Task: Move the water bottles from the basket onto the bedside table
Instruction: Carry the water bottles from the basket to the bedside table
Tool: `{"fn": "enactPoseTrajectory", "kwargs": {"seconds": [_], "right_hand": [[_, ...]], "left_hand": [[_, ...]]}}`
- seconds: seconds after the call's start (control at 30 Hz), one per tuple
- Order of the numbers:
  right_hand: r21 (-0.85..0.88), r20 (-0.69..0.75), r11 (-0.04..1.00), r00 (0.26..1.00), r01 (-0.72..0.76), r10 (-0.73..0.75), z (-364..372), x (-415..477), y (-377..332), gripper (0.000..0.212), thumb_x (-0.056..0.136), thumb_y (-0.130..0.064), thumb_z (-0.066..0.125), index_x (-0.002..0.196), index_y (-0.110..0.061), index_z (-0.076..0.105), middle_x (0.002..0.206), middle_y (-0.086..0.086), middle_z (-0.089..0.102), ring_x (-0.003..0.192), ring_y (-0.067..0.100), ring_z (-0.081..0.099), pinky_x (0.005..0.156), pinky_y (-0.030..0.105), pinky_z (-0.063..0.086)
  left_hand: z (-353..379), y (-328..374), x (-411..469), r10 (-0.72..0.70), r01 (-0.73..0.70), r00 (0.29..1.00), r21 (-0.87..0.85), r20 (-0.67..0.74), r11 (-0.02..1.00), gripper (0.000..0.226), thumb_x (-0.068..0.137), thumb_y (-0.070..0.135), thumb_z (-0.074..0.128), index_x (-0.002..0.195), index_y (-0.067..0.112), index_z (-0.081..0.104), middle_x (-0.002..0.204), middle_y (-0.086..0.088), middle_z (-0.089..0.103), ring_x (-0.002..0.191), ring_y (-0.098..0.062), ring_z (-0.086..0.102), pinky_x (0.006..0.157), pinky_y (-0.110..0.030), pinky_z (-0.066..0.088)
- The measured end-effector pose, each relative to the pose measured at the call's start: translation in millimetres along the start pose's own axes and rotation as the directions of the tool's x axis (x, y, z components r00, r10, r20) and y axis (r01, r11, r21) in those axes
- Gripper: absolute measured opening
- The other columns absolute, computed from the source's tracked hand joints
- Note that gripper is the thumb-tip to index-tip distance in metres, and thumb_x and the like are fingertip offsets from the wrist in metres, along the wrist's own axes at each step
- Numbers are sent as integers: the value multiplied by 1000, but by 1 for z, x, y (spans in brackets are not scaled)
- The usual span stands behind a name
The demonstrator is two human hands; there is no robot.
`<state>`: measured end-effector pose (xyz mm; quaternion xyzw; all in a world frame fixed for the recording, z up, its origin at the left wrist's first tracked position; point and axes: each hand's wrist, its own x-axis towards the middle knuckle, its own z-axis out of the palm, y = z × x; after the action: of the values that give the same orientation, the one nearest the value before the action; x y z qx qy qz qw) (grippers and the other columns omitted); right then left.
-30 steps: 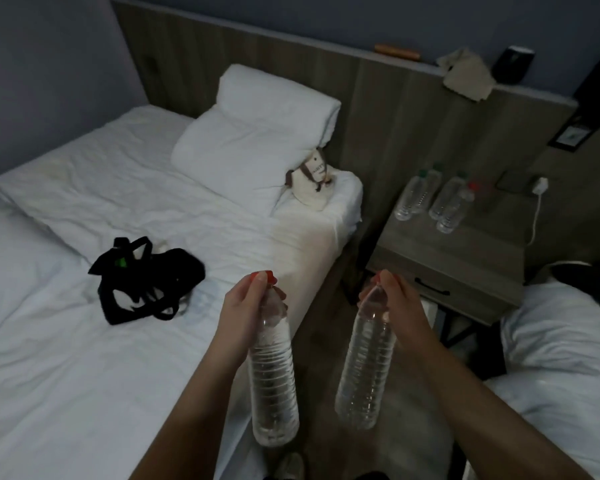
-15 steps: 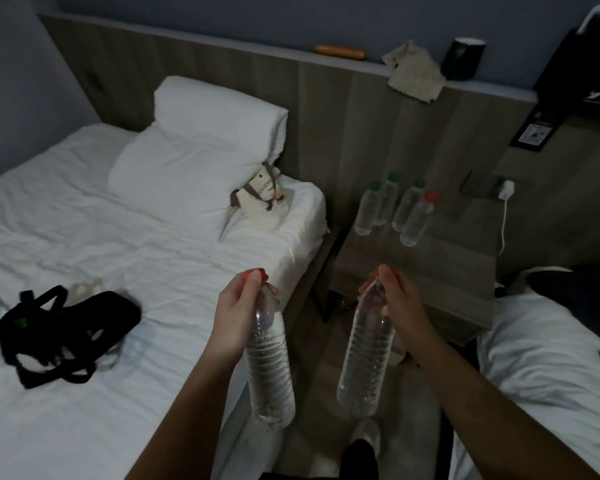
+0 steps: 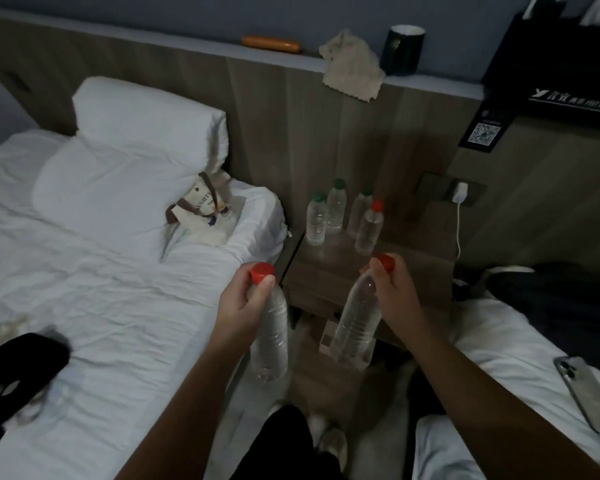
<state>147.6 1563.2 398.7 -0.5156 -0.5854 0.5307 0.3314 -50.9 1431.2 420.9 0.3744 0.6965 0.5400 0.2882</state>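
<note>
Nearer than a second ago, the bed (image 3: 101, 289) and the worktop (image 3: 329, 268) beside it have been approached. Short of the worktop, the left bottle (image 3: 271, 341) is pinched at its neck by the left grip (image 3: 243, 299), the right bottle (image 3: 355, 327) by the right grip (image 3: 395, 292). The four standing bottles (image 3: 336, 209) could be toppled if these are set down too close.
</note>
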Motion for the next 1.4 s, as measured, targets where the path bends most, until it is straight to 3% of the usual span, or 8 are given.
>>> {"fn": "enactPoseTrajectory", "kwargs": {"seconds": [0.2, 0.5, 0.63, 0.73, 0.93, 1.17, 1.3, 1.4], "right_hand": [[-112, 43, 994, 999, -4, 8, -4, 48, 14, 21, 94, -29, 56, 113, -20, 52, 102, -6, 63, 90, 7, 62, 74, 19, 45], [-174, -80, 963, 978, -205, 194, -3, 156, 30, 18, 84, -24, 66, 95, -27, 52, 92, -10, 61, 81, 2, 61, 69, 23, 51], [-225, -152, 929, 952, -294, 265, 0, 198, 39, 22, 84, -28, 67, 99, -26, 51, 87, -8, 59, 78, 9, 59, 62, 26, 46], [-230, -193, 911, 934, -342, 301, 4, 219, 52, 18, 83, -33, 69, 91, -33, 53, 86, -10, 62, 80, 6, 61, 71, 29, 50], [-257, -199, 899, 930, -354, 309, 12, 244, 68, 23, 82, -32, 72, 89, -36, 51, 89, -6, 64, 82, 10, 61, 72, 30, 48], [-383, -142, 864, 944, -328, 296, 14, 249, 73, 20, 87, -18, 67, 97, -18, 51, 78, -21, 46, 69, -10, 46, 63, -2, 33], [-403, -116, 857, 947, -321, 300, 13, 249, 80, 27, 85, -16, 70, 107, -13, 54, 81, -24, 46, 72, -14, 47, 64, -3, 34], [-424, -117, 847, 947, -321, 300, 10, 251, 82, 36, 84, -16, 71, 115, -9, 55, 84, -26, 44, 75, -14, 44, 64, -4, 33]], "left_hand": [[41, -19, 69, 70, -91, 991, 181, 116, 979, 17, 85, 27, 66, 101, 26, 59, 89, 11, 63, 84, 5, 59, 75, -9, 44], [120, -61, 198, -70, 7, 959, 223, 275, 975, 34, 76, 23, 75, 90, 45, 55, 81, 26, 59, 78, 22, 54, 65, 1, 37], [146, -75, 247, -127, 21, 921, 279, 367, 960, 29, 77, 32, 73, 97, 43, 55, 82, 26, 58, 78, 13, 55, 66, -9, 40], [163, -87, 272, -181, 53, 889, 299, 421, 953, 30, 79, 34, 70, 106, 38, 58, 84, 23, 58, 78, 8, 55, 68, -16, 43], [185, -114, 296, -233, 100, 857, 296, 459, 950, 22, 81, 39, 69, 100, 37, 58, 88, 22, 64, 85, 8, 60, 69, -12, 42], [191, -125, 299, -147, -31, 857, 334, 494, 942, 24, 87, 37, 61, 109, 27, 60, 91, 19, 61, 81, 8, 58, 69, -9, 39], [199, -128, 302, -86, -141, 859, 396, 504, 907, 25, 86, 35, 64, 109, 25, 59, 93, 14, 63, 79, 2, 56, 68, -10, 41], [208, -132, 306, -114, -157, 849, 452, 517, 878, 28, 85, 37, 65, 109, 26, 58, 98, 7, 65, 85, -8, 61, 73, -26, 51]]}}
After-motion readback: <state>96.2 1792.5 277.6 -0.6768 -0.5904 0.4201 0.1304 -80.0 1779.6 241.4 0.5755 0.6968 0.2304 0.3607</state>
